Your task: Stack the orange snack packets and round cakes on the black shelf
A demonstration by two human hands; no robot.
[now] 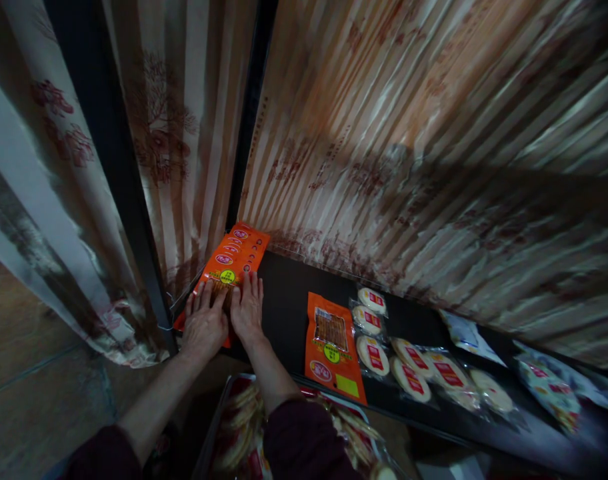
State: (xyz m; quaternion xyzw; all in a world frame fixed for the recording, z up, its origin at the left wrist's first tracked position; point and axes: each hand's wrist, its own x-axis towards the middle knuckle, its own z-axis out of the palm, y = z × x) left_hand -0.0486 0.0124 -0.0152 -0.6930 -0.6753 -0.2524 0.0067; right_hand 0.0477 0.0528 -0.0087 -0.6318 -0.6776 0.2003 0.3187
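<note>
At the left end of a black shelf [288, 293] lie orange packets [241, 247] that overlap one another. My left hand [205, 325] rests on their lower left part with its fingers spread. Close beside it, my right hand [247, 308] lies on the packets' right side, fingers stretched out. Neither hand is closed on anything. Another orange packet [330, 333], with a window showing brown strips, lies farther right on the shelf. Several round pale items in clear wrappers [373, 355] sit to its right.
Below the shelf, a tray [223, 407] holds more wrapped pale items. White packets [471, 337] and a colourful packet [549, 390] lie at the right. Patterned curtains [384, 167] hang behind, and a dark post [109, 147] stands at the left.
</note>
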